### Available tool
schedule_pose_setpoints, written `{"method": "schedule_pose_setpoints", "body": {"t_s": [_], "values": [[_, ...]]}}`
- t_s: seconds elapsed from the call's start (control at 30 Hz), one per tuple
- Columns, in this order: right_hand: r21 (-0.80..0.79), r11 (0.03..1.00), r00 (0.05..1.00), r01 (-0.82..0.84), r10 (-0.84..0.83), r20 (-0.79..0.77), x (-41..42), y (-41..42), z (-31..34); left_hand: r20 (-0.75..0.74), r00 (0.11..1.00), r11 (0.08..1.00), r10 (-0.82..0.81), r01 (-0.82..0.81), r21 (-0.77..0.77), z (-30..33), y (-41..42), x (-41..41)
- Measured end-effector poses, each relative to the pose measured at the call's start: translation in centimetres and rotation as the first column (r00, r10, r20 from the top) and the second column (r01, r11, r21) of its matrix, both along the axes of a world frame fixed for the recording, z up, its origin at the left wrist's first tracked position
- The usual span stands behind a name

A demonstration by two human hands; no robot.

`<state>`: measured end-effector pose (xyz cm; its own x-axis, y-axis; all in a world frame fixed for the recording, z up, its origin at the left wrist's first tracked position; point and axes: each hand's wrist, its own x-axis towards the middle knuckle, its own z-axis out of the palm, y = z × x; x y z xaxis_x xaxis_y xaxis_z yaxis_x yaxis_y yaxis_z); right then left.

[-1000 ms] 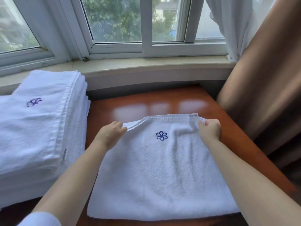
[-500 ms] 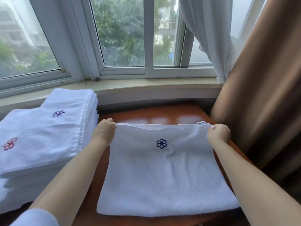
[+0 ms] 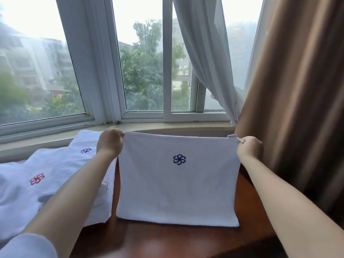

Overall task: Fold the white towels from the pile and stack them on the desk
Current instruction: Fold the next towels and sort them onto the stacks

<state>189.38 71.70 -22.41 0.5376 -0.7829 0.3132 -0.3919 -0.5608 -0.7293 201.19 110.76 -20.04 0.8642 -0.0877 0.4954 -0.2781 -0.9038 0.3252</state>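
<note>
- Head view: we pinch the towel (image 3: pixel 177 181) by its top corners, left hand (image 3: pixel 110 142) and right hand (image 3: pixel 249 147) level; it hangs between both grips, bottom hem touching the tabletop (image 3: pixel 182 241), pile (image 3: pixel 55 175) at the left edge.

Both hands (image 3: pixel 110 141) (image 3: pixel 249 147) pinch the white towel's (image 3: pixel 178 187) top corners above the desk (image 3: pixel 167 241).

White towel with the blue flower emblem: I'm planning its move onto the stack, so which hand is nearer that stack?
Left. The left hand grips the white towel corner beside the stack of folded white towels; the right hand grips the corner by the brown curtain.
</note>
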Motion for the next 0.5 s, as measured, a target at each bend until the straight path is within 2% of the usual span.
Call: {"method": "schedule_pose_setpoints", "body": {"t_s": [0.27,0.43,0.5], "values": [[-0.099,0.994,0.999,-0.047,0.049,0.018,-2.6,0.1,2.6,0.090,0.996,1.000,-0.019,0.018,0.005,2.9,1.8,-1.8],[-0.280,0.956,0.986,-0.087,0.042,-0.162,-3.4,-0.3,2.0,0.082,0.996,0.998,-0.017,0.013,0.054,2.7,1.3,-2.6],[-0.287,0.953,0.975,-0.102,0.038,-0.221,-3.3,-0.3,1.6,0.063,0.998,0.993,0.012,-0.019,0.112,2.4,1.1,-2.8]]}}
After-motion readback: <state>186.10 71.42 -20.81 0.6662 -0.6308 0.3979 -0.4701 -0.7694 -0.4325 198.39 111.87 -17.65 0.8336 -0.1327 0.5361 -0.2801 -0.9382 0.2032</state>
